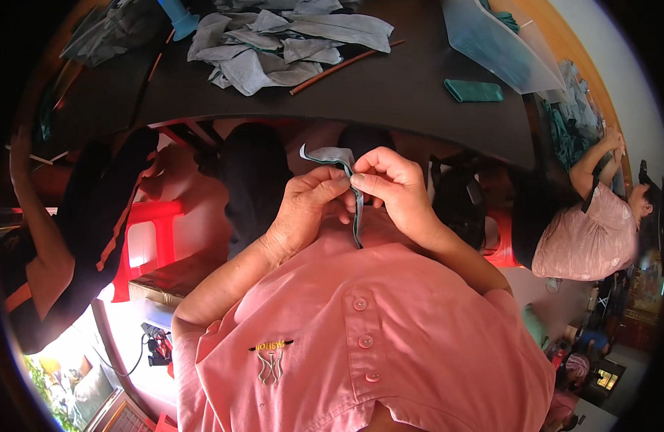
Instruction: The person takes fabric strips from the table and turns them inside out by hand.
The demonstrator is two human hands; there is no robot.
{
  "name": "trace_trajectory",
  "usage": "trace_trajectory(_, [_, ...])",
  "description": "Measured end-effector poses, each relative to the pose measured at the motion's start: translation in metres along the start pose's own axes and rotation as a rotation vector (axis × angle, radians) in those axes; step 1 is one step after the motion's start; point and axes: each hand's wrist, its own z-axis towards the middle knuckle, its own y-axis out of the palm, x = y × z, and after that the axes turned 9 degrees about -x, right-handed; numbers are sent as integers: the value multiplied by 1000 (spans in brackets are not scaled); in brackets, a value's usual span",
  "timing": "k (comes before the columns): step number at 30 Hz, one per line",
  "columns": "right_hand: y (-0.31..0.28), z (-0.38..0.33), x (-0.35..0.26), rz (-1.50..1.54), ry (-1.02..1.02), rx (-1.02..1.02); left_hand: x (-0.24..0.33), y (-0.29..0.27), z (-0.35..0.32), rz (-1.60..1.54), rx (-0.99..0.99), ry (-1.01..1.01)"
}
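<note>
Left hand [307, 209] and right hand [393, 189] are both closed in fingertip pinches on a narrow grey fabric strip [346, 180], held taut between them above the pink shirt [375, 331], presumably for folding; beyond lies the bench [404, 86] with more grey fabric pieces [281, 43].

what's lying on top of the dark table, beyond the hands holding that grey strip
On the dark table: a heap of grey fabric pieces, a thin reddish rod, a folded green cloth, and a translucent bag. What the heap covers is hidden.
</note>
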Motion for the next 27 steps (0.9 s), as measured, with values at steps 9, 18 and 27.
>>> trace_trajectory(9, [-6,-7,13,98,-47,-7,-8,4,1,198,62,31])
trace_trajectory(18, [-15,-2,17,-175,-138,-28,-8,5,3,381,46,83])
trace_trajectory(27, [-15,-6,6,-57,-29,52,-2,18,3,751,80,328])
